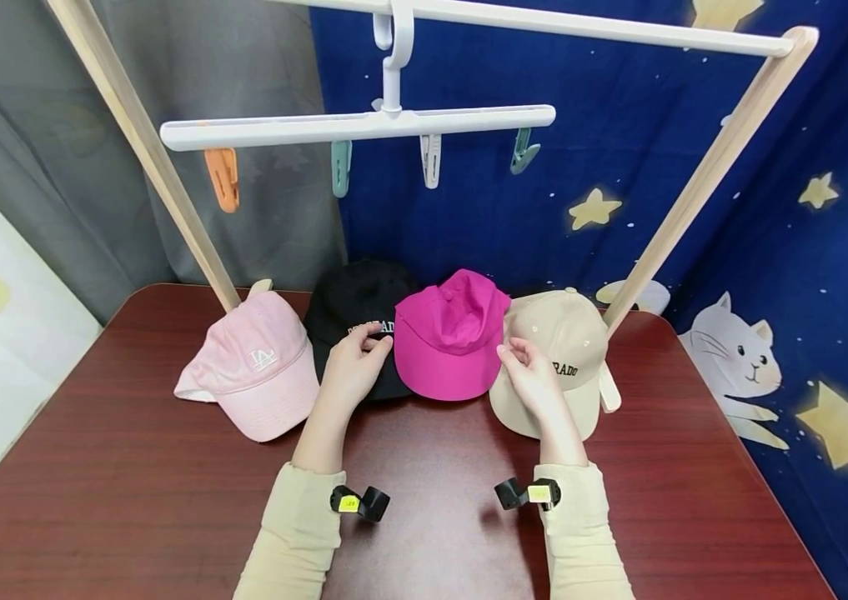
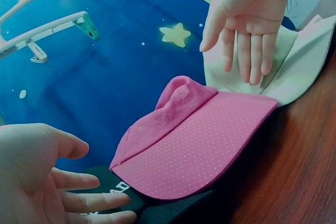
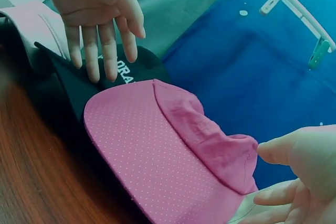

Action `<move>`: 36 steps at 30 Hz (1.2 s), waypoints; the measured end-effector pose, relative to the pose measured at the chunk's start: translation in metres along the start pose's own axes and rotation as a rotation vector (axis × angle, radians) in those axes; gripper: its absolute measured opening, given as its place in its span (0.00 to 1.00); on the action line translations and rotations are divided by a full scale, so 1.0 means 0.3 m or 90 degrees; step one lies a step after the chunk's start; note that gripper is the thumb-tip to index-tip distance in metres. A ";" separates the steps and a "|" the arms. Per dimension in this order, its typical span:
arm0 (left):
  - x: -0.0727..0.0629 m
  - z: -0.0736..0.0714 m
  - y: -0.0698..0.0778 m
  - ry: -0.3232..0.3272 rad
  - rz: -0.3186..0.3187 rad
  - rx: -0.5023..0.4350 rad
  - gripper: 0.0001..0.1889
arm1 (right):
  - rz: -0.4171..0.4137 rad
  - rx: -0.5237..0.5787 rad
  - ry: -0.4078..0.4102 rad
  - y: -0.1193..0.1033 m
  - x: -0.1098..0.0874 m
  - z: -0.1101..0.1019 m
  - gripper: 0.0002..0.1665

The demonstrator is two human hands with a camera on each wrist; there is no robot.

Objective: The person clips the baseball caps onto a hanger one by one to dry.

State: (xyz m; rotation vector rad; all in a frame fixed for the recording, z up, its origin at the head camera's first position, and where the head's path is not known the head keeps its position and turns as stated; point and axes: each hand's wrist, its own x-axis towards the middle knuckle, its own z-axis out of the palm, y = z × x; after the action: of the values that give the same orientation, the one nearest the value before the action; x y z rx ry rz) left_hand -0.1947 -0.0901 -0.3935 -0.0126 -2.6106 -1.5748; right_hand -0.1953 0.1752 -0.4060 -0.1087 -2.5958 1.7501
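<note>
A magenta cap (image 1: 454,333) with a slumped crown lies between the two hands, its brim toward the person; fine pale dots show on the brim in both wrist views. The left hand (image 1: 354,362) is over the black cap (image 1: 352,292), left of the magenta one, its fingers loosely extended and holding nothing. On the other side, the right hand (image 1: 532,377) hovers in front of the beige cap (image 1: 569,333), fingertips close to the magenta cap's right edge. In the left wrist view the right hand's fingers (image 2: 256,56) hang straight down. The pink cap (image 1: 262,367) sits at the far left.
Above the caps, a white hanger (image 1: 356,127) with several coloured clips hangs from a white rod (image 1: 581,23) between wooden posts (image 1: 709,179). The caps rest along the back of the brown table (image 1: 131,467). Behind stands a blue star-patterned curtain (image 1: 469,217).
</note>
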 end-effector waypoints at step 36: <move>0.009 0.069 -0.016 -0.036 -0.010 0.011 0.23 | 0.103 0.172 -0.021 0.015 0.014 0.038 0.32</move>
State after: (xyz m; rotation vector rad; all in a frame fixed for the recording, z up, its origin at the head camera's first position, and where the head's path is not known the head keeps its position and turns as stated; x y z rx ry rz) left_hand -0.1992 -0.0743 -0.4071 -0.0357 -2.6731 -1.5786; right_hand -0.1999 0.1666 -0.4144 -0.2946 -2.4025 2.1552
